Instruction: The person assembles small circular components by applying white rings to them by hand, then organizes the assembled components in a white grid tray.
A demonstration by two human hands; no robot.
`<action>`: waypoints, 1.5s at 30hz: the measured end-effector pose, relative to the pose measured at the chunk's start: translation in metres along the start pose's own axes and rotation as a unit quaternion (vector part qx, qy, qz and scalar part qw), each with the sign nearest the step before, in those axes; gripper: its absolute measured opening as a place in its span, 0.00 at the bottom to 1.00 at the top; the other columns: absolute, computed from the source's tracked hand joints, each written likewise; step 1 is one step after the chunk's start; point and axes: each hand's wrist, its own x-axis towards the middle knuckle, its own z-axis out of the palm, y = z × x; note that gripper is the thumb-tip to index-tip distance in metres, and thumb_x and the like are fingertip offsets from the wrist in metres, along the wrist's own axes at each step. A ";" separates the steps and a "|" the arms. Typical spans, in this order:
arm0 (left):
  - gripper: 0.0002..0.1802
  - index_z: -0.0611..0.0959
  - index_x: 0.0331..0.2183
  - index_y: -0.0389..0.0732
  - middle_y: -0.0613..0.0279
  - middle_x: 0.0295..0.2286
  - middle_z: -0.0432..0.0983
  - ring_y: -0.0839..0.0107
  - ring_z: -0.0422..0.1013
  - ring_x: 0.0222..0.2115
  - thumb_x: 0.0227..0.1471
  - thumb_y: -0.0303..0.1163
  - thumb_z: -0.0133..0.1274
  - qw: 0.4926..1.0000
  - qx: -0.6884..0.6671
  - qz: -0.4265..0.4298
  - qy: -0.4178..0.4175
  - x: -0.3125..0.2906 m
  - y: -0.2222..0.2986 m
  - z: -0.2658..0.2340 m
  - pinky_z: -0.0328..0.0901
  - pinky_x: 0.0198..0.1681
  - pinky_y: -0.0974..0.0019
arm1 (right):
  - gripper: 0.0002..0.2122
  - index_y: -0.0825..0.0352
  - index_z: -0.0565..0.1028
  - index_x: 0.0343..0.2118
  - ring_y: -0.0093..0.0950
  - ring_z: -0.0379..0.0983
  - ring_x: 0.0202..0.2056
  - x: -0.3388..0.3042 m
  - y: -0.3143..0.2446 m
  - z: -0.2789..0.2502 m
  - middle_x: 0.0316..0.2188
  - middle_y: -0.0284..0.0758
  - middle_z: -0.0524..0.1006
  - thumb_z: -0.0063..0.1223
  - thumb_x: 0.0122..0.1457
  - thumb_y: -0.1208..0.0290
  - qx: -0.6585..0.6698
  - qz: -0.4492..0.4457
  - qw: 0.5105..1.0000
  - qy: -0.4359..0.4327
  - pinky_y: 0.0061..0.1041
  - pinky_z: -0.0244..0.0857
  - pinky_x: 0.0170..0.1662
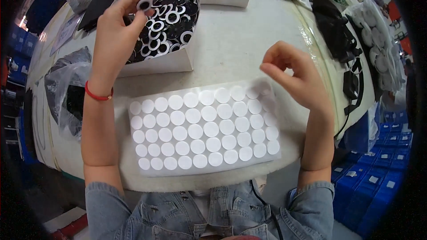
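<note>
Pinched between the thumb and fingers of my left hand is a small round piece with a dark centre and a pale rim. That hand is raised over a white cardboard box filled with black and white rings. Across from it, my right hand hovers above the upper right corner of a white sheet, its fingers curled together; anything between them is hidden. Rows of round white discs cover the sheet, which lies flat in front of me.
Behind the ring box stands another box of small green parts. Plastic bags sit at the left. A black bundle with a cable and a bag of white round pieces are at the right. Blue bins stand beyond the table.
</note>
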 end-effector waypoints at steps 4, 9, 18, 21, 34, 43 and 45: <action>0.14 0.80 0.38 0.32 0.54 0.32 0.79 0.72 0.74 0.33 0.51 0.28 0.47 0.973 0.215 -0.031 -0.079 -0.002 -0.007 -0.005 0.66 0.39 0.71 | 0.05 0.71 0.71 0.28 0.20 0.66 0.20 0.001 -0.001 0.008 0.18 0.34 0.71 0.55 0.54 0.75 -0.037 -0.023 0.997 -0.062 0.20 0.60 0.24; 0.13 0.81 0.38 0.34 0.54 0.34 0.78 0.70 0.73 0.31 0.51 0.27 0.48 0.968 0.234 -0.036 -0.089 -0.001 -0.006 -0.010 0.65 0.36 0.71 | 0.05 0.72 0.72 0.28 0.23 0.68 0.21 0.001 -0.002 0.006 0.19 0.36 0.71 0.56 0.51 0.77 -0.044 -0.014 0.996 -0.070 0.23 0.62 0.25; 0.26 0.59 0.55 0.33 0.51 0.45 0.69 0.70 0.71 0.39 0.55 0.24 0.42 0.897 -0.315 -0.091 -0.297 -0.034 0.044 0.030 0.66 0.40 0.74 | 0.05 0.71 0.75 0.27 0.30 0.70 0.25 0.003 0.003 0.007 0.23 0.39 0.72 0.58 0.47 0.78 -0.056 0.022 0.987 -0.147 0.26 0.64 0.30; 0.23 0.58 0.54 0.30 0.43 0.47 0.67 0.65 0.70 0.46 0.58 0.25 0.40 0.721 -0.532 -0.263 -0.357 -0.051 0.071 0.044 0.66 0.48 0.70 | 0.04 0.70 0.75 0.25 0.26 0.65 0.24 0.003 0.006 0.009 0.22 0.34 0.70 0.58 0.45 0.80 -0.052 0.006 0.990 -0.129 0.23 0.59 0.27; 0.18 0.70 0.49 0.27 0.51 0.41 0.74 0.72 0.72 0.43 0.59 0.27 0.43 0.733 -0.433 -0.327 -0.411 -0.068 0.052 0.079 0.68 0.47 0.73 | 0.05 0.71 0.69 0.27 0.34 0.67 0.27 -0.009 -0.006 -0.027 0.24 0.38 0.69 0.52 0.51 0.77 -0.043 -0.092 0.957 -0.271 0.29 0.62 0.31; 0.18 0.71 0.49 0.29 0.55 0.40 0.75 0.78 0.72 0.38 0.59 0.27 0.44 0.725 -0.448 -0.276 -0.445 -0.075 0.048 0.087 0.67 0.43 0.76 | 0.04 0.69 0.69 0.30 0.18 0.66 0.28 -0.013 -0.007 -0.016 0.25 0.29 0.70 0.51 0.58 0.75 0.164 -0.004 0.976 -0.143 0.19 0.63 0.32; 0.18 0.71 0.49 0.29 0.56 0.40 0.75 0.78 0.72 0.37 0.59 0.27 0.44 0.720 -0.450 -0.285 -0.445 -0.075 0.046 0.084 0.67 0.43 0.76 | 0.05 0.69 0.70 0.30 0.14 0.66 0.28 -0.007 -0.011 0.007 0.25 0.28 0.70 0.52 0.57 0.75 0.186 0.053 0.975 -0.108 0.15 0.62 0.31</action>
